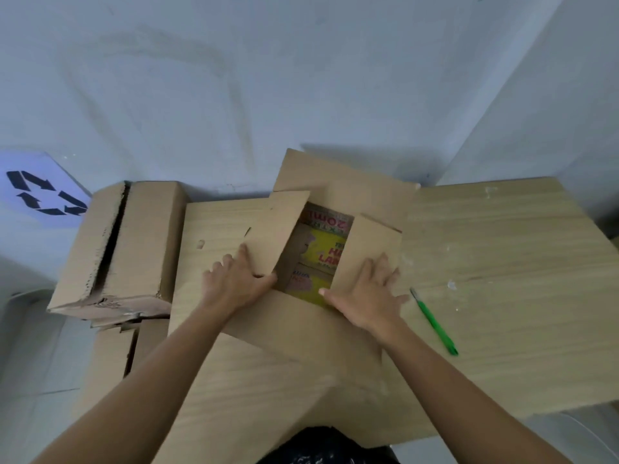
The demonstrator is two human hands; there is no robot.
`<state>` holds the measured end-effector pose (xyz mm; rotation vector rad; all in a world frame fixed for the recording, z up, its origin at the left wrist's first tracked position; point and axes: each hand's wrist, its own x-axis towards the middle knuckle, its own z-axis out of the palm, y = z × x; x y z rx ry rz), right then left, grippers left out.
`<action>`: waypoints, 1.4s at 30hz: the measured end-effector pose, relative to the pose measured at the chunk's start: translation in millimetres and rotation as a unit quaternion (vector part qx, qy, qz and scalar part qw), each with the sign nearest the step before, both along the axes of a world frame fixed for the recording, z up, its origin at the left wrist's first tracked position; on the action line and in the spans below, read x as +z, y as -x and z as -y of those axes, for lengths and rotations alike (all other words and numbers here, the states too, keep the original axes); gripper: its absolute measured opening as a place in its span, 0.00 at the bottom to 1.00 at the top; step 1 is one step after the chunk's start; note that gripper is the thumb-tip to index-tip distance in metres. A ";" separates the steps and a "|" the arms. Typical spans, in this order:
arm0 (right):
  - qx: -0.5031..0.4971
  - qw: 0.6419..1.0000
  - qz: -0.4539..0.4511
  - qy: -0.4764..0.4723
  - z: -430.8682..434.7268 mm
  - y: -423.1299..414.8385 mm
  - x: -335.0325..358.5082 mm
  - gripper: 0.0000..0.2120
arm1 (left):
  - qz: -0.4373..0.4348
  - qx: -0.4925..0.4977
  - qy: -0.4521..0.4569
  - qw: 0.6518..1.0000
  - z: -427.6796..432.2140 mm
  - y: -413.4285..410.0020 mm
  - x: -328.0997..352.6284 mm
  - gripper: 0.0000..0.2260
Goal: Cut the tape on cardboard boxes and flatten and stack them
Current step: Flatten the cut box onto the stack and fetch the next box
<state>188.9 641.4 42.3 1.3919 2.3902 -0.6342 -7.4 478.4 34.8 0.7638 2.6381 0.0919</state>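
Observation:
A brown cardboard box (311,326) stands on the wooden table (502,249) with its top flaps spread apart. Yellow and pink printed packaging (321,249) shows inside it. My left hand (234,283) grips the lower corner of the left flap (274,229), fingers on top and thumb under its edge. My right hand (368,293) lies with spread fingers on the right flap (365,249), its thumb at the flap's inner edge. The far flap (335,175) stands up against the wall.
A green utility knife (435,324) lies on the table right of my right hand. Left of the table sits a torn cardboard box (124,249) on top of other cardboard (114,349). A recycling sign (43,192) marks the wall at left.

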 end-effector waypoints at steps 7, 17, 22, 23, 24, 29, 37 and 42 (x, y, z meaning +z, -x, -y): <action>-0.014 0.998 -0.052 -0.027 2.7 -0.4 -4.4 0.52 | 0.050 0.156 -0.137 0.977 34.8 -17.7 -12.5 0.24; -0.176 0.915 -0.282 -0.228 -84.2 -90.8 -1.6 0.25 | 0.178 0.318 -0.308 0.879 54.5 -44.3 -17.7 0.20; 0.016 1.000 0.016 -0.022 -106.2 -93.5 -60.5 0.30 | 0.173 0.329 -0.348 0.861 46.0 -61.1 -5.4 0.25; 0.017 1.000 0.014 -0.018 -111.7 -86.7 -58.2 0.27 | 0.177 0.345 -0.367 0.845 45.1 -61.0 -3.2 0.26; 0.024 0.999 0.013 -0.027 -116.3 -79.0 -47.3 0.23 | 0.179 0.361 -0.387 0.829 44.5 -60.7 0.1 0.26; 0.025 0.987 -0.153 -0.043 -116.9 -24.6 62.0 0.19 | 0.132 0.385 -0.452 0.794 37.6 -67.4 24.6 0.24; 0.100 0.860 -0.352 0.355 53.9 83.5 166.9 0.46 | 0.023 0.105 -0.553 0.826 14.2 -118.2 32.8 0.41; 0.036 0.886 -0.399 0.234 50.7 89.2 154.0 0.12 | 0.060 -0.016 -0.528 0.847 21.2 -124.0 26.4 0.33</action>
